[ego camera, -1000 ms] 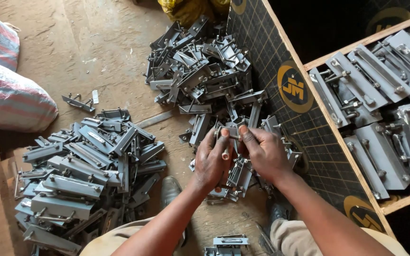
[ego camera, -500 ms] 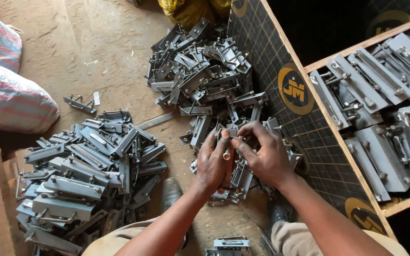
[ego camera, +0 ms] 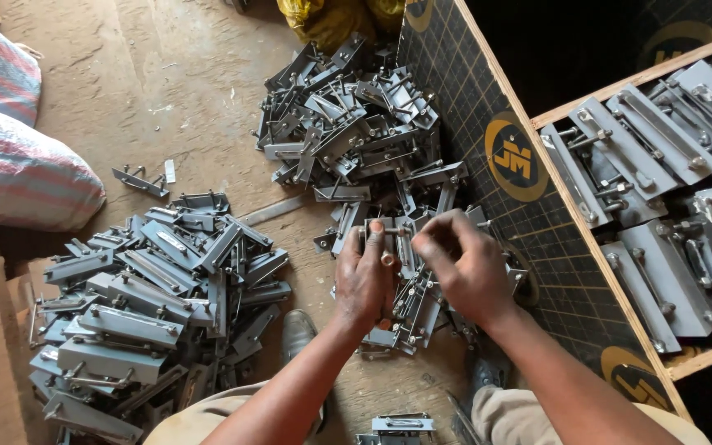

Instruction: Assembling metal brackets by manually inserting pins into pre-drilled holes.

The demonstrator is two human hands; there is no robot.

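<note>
My left hand (ego camera: 366,276) and my right hand (ego camera: 465,268) meet over a small grey metal bracket (ego camera: 399,251) with bolts, held between them above the floor. The left thumb presses on a bolt at its top; the right fingers pinch the same piece from the right. Under the hands lie more loose grey brackets (ego camera: 409,317). A larger heap of the same brackets (ego camera: 348,124) lies just beyond my hands. A stacked pile of brackets (ego camera: 150,305) lies to the left.
A plywood box wall (ego camera: 512,165) stands on the right, with rows of brackets (ego camera: 661,173) laid inside. A striped woven sack (ego camera: 10,156) lies at the far left, a yellow bag (ego camera: 331,16) at the top. One bracket (ego camera: 401,424) lies between my knees.
My hands have shifted slightly up and turned the bracket; the right fingers have moved along its top. The piles have not moved.
</note>
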